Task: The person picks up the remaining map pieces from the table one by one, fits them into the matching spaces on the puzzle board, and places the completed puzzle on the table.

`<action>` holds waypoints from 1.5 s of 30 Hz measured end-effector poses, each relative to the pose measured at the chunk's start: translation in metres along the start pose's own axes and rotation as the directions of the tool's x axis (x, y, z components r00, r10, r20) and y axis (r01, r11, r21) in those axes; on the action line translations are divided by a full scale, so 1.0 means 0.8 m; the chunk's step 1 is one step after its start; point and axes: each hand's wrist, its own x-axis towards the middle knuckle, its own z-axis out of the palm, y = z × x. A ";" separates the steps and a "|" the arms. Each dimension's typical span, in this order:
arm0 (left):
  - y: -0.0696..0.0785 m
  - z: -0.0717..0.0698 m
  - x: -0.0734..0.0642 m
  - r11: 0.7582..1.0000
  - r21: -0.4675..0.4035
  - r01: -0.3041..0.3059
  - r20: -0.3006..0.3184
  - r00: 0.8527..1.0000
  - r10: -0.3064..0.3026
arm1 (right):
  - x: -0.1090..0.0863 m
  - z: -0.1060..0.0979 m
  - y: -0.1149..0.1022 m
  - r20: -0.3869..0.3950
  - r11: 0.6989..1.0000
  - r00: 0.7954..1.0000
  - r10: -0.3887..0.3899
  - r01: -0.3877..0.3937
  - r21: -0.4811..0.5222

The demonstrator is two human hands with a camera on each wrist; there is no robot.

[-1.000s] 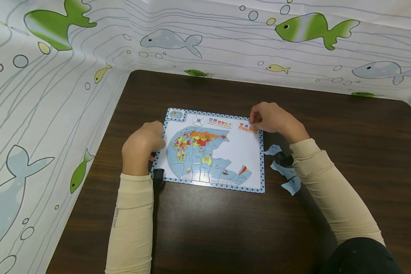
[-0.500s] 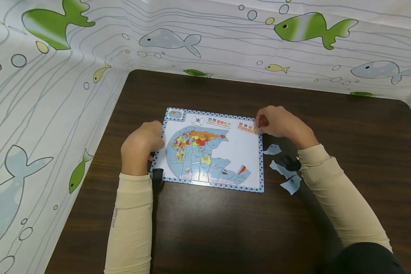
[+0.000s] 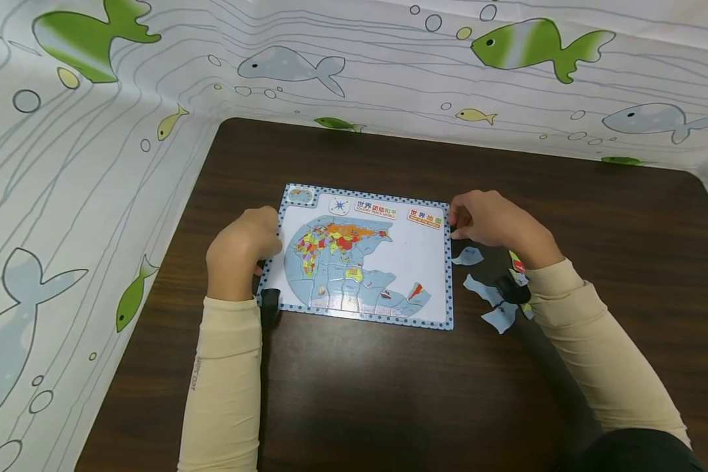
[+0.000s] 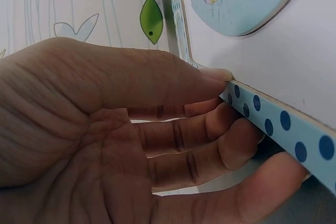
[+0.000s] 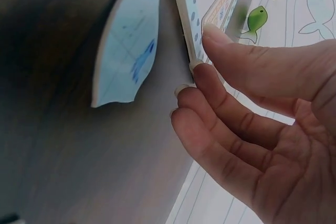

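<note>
A world map jigsaw puzzle board [image 3: 415, 255] with a dotted blue border lies flat on the dark table. Its left and lower map parts are filled; a white area shows at right. My left hand [image 3: 244, 249] pinches the left edge, thumb on top and fingers beneath, as the left wrist view [image 4: 126, 114] shows. At the upper right edge is my right hand [image 3: 495, 219], its thumb apart from the fingers and nothing held; the fingertips are at or against the board's side. Near it lies a pale blue puzzle piece [image 3: 467, 256], larger in the right wrist view.
Right of the board lie more loose pieces: a blue piece [image 3: 482, 290], another blue piece [image 3: 500, 318] and a colourful piece [image 3: 516, 263] partly hidden by the right wrist. A fish-patterned white sheet [image 3: 389, 78] borders the table [image 3: 360, 393] at the back and left.
My right hand has moved right and slightly nearer, from over the board's printed title to its right edge. Colourful pieces have come into sight beside the wrist. The left hand keeps its hold.
</note>
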 end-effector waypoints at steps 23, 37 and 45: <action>0.000 -0.001 0.001 1.000 -0.012 0.007 0.007 1.000 -0.007 | -0.027 0.007 0.018 0.049 1.000 0.999 -0.012 0.012 -0.001; 0.002 -0.001 -0.001 1.000 -0.006 0.011 0.004 1.000 -0.011 | -0.034 0.013 0.022 0.062 1.000 0.998 -0.004 0.004 0.000; 0.002 -0.001 -0.001 1.000 0.000 0.006 0.003 1.000 -0.006 | -0.037 0.019 0.027 0.044 1.000 0.999 -0.006 0.005 0.010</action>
